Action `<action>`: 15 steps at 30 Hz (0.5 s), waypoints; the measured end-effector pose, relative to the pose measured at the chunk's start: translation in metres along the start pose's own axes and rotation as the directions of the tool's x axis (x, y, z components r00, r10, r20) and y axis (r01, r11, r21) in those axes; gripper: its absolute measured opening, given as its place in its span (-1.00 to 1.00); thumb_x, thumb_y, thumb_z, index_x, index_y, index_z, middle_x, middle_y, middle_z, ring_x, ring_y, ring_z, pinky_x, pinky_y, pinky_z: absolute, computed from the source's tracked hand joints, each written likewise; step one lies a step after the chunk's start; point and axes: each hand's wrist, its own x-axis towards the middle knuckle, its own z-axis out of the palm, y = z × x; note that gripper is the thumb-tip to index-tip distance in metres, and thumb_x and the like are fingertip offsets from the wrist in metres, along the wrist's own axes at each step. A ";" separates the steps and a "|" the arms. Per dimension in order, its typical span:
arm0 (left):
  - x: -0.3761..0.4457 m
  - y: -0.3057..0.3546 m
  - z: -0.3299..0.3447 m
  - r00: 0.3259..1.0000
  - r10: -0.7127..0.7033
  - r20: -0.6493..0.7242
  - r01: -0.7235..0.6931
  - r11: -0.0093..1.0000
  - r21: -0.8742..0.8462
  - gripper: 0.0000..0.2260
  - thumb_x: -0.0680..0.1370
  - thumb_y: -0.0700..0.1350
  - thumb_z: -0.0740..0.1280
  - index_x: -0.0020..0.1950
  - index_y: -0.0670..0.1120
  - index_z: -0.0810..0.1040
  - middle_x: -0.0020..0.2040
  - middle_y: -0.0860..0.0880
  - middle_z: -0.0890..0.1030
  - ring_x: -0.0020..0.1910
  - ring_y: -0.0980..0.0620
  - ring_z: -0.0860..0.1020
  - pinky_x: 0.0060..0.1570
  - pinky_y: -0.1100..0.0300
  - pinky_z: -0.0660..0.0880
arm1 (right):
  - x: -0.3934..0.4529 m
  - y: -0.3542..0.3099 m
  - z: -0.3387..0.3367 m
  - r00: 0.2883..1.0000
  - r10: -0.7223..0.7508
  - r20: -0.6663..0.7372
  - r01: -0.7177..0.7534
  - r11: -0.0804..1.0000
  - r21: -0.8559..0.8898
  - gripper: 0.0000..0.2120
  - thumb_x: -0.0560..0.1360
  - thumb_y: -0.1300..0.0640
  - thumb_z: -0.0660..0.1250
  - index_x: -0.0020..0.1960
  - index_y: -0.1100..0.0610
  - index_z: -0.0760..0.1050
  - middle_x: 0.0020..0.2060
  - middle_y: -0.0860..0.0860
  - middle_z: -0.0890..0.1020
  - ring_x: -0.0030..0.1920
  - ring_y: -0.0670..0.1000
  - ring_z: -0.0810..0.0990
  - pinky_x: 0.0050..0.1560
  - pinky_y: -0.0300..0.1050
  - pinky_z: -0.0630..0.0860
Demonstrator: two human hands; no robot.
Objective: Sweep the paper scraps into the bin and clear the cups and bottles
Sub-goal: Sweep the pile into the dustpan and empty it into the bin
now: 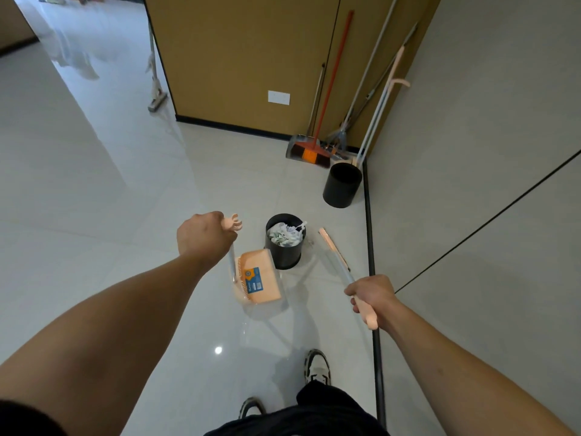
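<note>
Both hands are closed around tools. The left hand (204, 236) is clenched on the peach top grip of a long-handled dustpan (259, 276), whose peach pan with a blue label hangs or rests low at about 12 o'clock from the feet. The right hand (371, 294) is wrapped around the peach handle of a broom (334, 254), whose pale shaft slants away toward 1 o'clock, the head lying close to the bin.

Both tools are judged light, stiff plastic, best held at the moulded grips as they are now; the smooth shafts could be slippery lower down. Just beyond the pan, touching or almost touching it, the small black bin (284, 243) is seen heaped with crumpled paper scraps (286, 234). The scraps are judged very light and soft, easily scattered, and the bin light enough to tip if knocked by the broom.

No loose scraps, cups or bottles can be made out on the glossy tiled floor (94, 190), which looks slick. Farther off at 1 o'clock a second black bin (342, 184) stands by the wall, and behind it an orange broom (314, 152) and other long-handled tools are leaned in the corner. At 11 o'clock a mop (155, 99) is propped against the brown panel wall (239, 58).
</note>
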 end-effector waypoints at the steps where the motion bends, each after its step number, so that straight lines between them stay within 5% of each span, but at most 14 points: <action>1: 0.001 0.000 0.001 1.000 -0.003 0.000 0.003 1.000 -0.004 -0.75 0.41 0.12 0.36 -0.30 -0.03 0.46 -0.43 0.03 0.45 -0.39 -0.07 0.45 -0.44 0.20 0.19 | 0.004 0.001 -0.001 1.000 0.010 0.005 -0.010 1.000 0.002 -0.90 0.39 0.44 0.43 -0.10 0.39 0.59 -0.32 0.22 0.61 -0.52 0.06 0.53 -0.51 -0.20 0.49; 15: 0.021 0.051 0.039 0.992 -0.121 0.047 0.121 0.993 -0.008 -0.74 0.38 0.12 0.34 -0.33 -0.03 0.43 -0.43 0.04 0.44 -0.41 -0.04 0.42 -0.45 0.20 0.17 | 0.102 -0.017 -0.033 0.986 0.107 0.125 -0.098 0.992 -0.081 -0.90 0.34 0.44 0.45 -0.17 0.40 0.58 -0.52 0.15 0.55 -0.61 0.06 0.49 -0.56 -0.24 0.42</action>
